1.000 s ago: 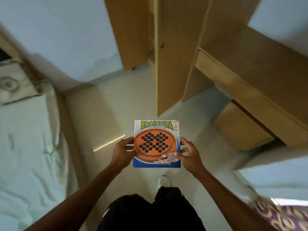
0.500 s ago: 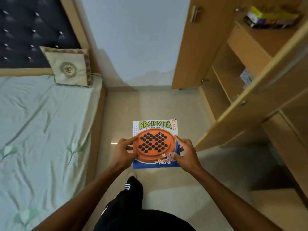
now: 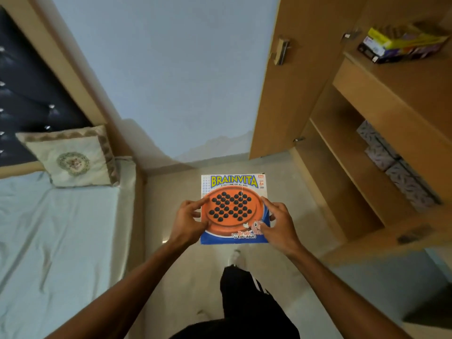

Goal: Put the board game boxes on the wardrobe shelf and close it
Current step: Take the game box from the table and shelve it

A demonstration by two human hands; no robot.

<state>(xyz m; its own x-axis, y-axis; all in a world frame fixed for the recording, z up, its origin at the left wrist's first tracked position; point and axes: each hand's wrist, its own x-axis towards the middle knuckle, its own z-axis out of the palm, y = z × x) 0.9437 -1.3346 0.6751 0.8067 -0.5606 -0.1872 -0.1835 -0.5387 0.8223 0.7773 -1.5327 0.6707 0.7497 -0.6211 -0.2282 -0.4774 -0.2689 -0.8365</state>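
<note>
Embroidered pillow (image 3: 73, 160) against a dark tufted headboard (image 3: 31, 101) on a pale-sheeted bed (image 3: 56, 236)

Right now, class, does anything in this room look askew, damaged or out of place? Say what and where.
Only the stack of game boxes on the upper wardrobe shelf: it lies skewed to the shelf's front edge, its boxes unevenly piled. The Brainvita box, held by the left hand and right hand, looks undamaged.

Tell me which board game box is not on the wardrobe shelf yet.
The orange-and-blue Brainvita box, gripped by the left hand and right hand above the floor; the other game boxes lie stacked on the upper shelf.
</note>
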